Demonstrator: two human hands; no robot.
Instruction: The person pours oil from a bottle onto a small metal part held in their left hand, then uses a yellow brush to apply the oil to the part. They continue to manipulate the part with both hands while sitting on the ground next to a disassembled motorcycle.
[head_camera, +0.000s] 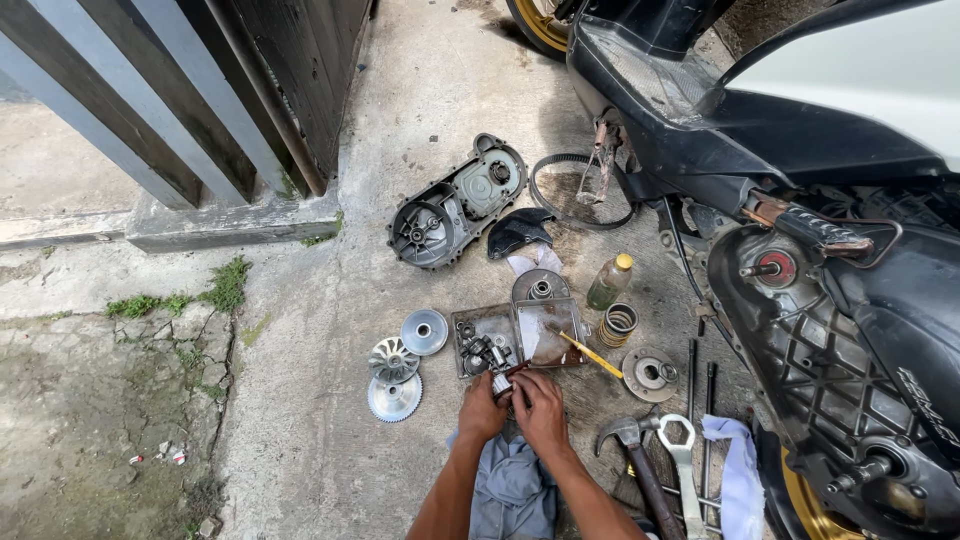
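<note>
- Both hands are brought together low in the frame, over the near edge of a metal tray (478, 322) set on the concrete.
- A small part (503, 384) is pinched between the left hand (481, 410) and the right hand (541, 408); both are closed on it, fingers curled. It lies at the fingertips, just ahead of the knuckles, touching the tray's near rim.
- Its long axis cannot be made out; most of it is covered by the fingers, and only a pale body and a dark red strip are seen.
- The two hands are equally near it; the left thumb side is slightly closer to the tray.
- A grey cloth (512, 490) is spread under the wrists.
- Three silver discs (396, 365) are laid left of the tray; a hammer (630, 445) and wrench (684, 460) lie to the right, handles cut off by the bottom edge.
- A scooter (850, 300) with its drive side opened stands at right, partly out of frame.
</note>
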